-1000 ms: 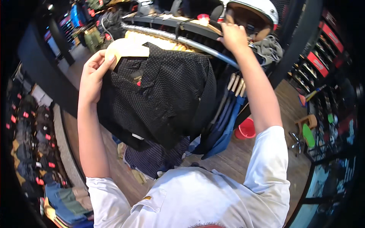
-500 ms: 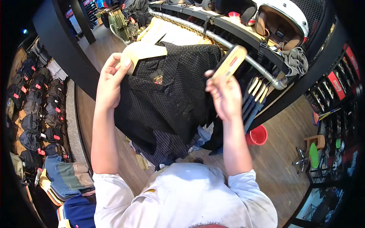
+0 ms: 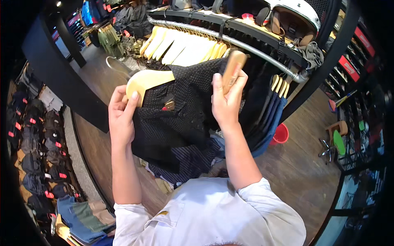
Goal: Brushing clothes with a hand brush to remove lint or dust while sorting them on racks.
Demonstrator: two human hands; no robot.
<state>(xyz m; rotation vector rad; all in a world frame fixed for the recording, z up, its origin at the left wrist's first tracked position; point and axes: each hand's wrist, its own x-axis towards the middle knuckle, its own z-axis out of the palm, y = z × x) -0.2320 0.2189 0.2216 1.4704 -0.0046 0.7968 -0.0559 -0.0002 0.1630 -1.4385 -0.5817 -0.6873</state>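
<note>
My left hand (image 3: 123, 108) pinches the pale wooden hanger (image 3: 143, 80) near its neck, thumb on top. From the hanger hangs a black shirt (image 3: 172, 123) with small light dots, its open collar towards me. In my right hand (image 3: 227, 100) is a wooden-backed brush (image 3: 234, 67), held almost upright at the shirt's far right shoulder. The brush's dark side faces the shirt; whether it touches the cloth I cannot tell. Below the shirt, a dark striped garment (image 3: 197, 160) shows partly.
A metal rail (image 3: 250, 46) with several wooden hangers runs beyond the shirt, under a shelf holding a white helmet (image 3: 293, 18). Jeans (image 3: 275, 117) hang at its right end. A red bucket (image 3: 280, 134) stands on the floor. Caps (image 3: 35, 153) line the left side.
My right hand has shifted left and the brush stands more upright. The hanger and shirt sit slightly lower in view, still held by my left hand. The whole view has shifted a little.
</note>
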